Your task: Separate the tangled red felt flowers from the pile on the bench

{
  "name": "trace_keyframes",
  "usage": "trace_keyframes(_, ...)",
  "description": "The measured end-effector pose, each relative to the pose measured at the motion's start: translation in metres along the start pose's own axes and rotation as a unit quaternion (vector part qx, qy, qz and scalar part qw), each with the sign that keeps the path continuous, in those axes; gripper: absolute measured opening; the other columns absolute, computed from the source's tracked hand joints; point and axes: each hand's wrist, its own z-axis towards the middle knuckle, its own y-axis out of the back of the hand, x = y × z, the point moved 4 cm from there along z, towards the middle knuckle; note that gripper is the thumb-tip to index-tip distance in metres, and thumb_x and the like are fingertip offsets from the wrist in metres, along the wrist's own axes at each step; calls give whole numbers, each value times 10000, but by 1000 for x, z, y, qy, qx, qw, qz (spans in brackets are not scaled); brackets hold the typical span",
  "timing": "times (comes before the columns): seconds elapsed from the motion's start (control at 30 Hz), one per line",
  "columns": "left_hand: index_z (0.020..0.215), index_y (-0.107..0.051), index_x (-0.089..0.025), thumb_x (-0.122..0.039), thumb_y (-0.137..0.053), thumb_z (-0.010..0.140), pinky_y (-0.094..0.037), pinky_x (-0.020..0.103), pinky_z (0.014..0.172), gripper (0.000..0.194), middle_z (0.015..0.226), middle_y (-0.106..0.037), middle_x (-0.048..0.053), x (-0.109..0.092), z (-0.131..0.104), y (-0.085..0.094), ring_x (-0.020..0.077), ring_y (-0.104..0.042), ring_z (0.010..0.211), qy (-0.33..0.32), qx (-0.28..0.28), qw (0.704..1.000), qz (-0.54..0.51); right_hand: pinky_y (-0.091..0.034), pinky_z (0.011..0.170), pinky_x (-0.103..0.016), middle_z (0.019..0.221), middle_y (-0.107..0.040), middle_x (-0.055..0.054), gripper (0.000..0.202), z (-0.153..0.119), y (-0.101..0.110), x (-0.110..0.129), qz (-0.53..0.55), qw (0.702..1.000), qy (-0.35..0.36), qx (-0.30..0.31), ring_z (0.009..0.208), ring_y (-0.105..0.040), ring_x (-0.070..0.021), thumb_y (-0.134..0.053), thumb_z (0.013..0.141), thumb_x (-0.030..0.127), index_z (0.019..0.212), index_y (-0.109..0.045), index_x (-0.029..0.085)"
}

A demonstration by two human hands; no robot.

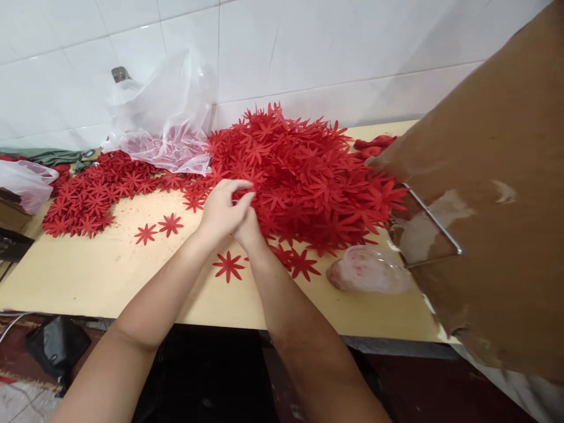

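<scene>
My left hand (224, 207) is closed, thumb and fingers curved toward each other at the near left edge of a big heap of red flower-shaped pieces (299, 170). My right hand (247, 226) touches it from the right, wrists close together, its fingers mostly hidden behind the left hand. What either hand holds cannot be made out. Just below the hands a single red flower (228, 267) lies flat on the pale table (88, 282). Two more loose flowers (170, 224) lie to the left, and others lie beside my right forearm.
A clear plastic tub (369, 270) stands right of the heap, beside a large brown cardboard sheet (489, 194) with a metal wire. Behind on the left are a translucent plastic bag (165, 117) and a darker red flower pile (88, 197). A tiled wall (308, 47) runs along the back.
</scene>
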Motion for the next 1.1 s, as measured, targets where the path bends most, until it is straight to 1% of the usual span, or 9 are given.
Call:
trace_keyframes(0.1, 919, -674, -153, -222, -669, 683, -448, 295, 860, 246, 969, -646, 77, 48, -13, 21, 166, -586, 930, 111, -47, 992, -46, -411, 564, -268, 558, -510, 10, 293, -2, 1, 0, -4, 999, -7, -31, 553, -469, -114, -475, 777, 429, 621, -491, 181)
trace_keyframes(0.17, 892, -665, -150, -278, -700, 660, -464, 277, 775, 268, 859, -656, 48, 67, -22, 22, 133, -592, 790, 178, -37, 970, -163, -413, 577, -267, 541, -505, 16, 323, -3, -1, 1, 2, 1000, -7, -30, 547, -456, -104, -503, 765, 452, 588, -482, 183)
trace_keyframes(0.27, 767, -653, -140, -342, -755, 590, -459, 244, 696, 286, 712, -652, 3, 77, -32, 14, 88, -569, 651, 235, -4, 912, -336, -460, 659, -290, 620, -582, 1, 330, -5, -6, -1, 42, 999, -11, -14, 608, -520, -117, -552, 735, 493, 680, -563, 168)
trace_keyframes(0.37, 730, -661, -144, -348, -807, 501, -460, 228, 691, 340, 697, -672, -9, 81, -36, 10, 81, -582, 653, 259, -11, 875, -409, -483, 780, -322, 723, -643, -14, 351, -6, -8, -2, 88, 996, -19, 0, 722, -581, -137, -586, 713, 512, 789, -604, 170)
trace_keyframes(0.47, 720, -662, -149, -356, -807, 505, -451, 210, 675, 332, 687, -674, -19, 87, -39, 12, 70, -577, 644, 265, -43, 866, -422, -480, 805, -320, 796, -650, -19, 328, -9, -10, 0, 100, 994, -30, 45, 767, -592, -136, -612, 702, 482, 824, -592, 179)
trace_keyframes(0.57, 704, -641, -148, -345, -787, 541, -427, 196, 623, 294, 645, -649, -35, 96, -41, 18, 57, -549, 598, 273, -85, 862, -420, -475, 712, -290, 758, -610, -7, 294, -13, -12, 4, 74, 993, -50, 81, 695, -565, -120, -662, 657, 414, 798, -568, 174)
trace_keyframes(0.73, 667, -575, -150, -263, -736, 606, -395, 188, 583, 205, 561, -581, -70, 108, -40, 29, 36, -493, 513, 309, -185, 836, -414, -385, 537, -233, 595, -488, 45, 254, -16, -4, 7, 26, 995, -86, 39, 538, -441, -73, -671, 626, 365, 678, -505, 179)
trace_keyframes(0.87, 649, -557, -138, -190, -683, 650, -363, 185, 549, 136, 529, -569, -63, 105, -38, 26, 36, -466, 480, 338, -166, 840, -391, -370, 519, -221, 570, -470, 50, 236, -17, 2, 13, 23, 997, -78, 0, 519, -407, -63, -643, 658, 378, 672, -519, 177)
trace_keyframes(1.1, 550, -432, -165, -298, -723, 632, -317, 189, 511, 331, 464, -469, -87, 98, -41, 24, 30, -377, 445, 321, -148, 869, -347, -390, 512, -214, 572, -481, 54, 278, -21, 10, 18, 65, 993, -94, -31, 518, -425, -66, -677, 642, 416, 735, -542, 191)
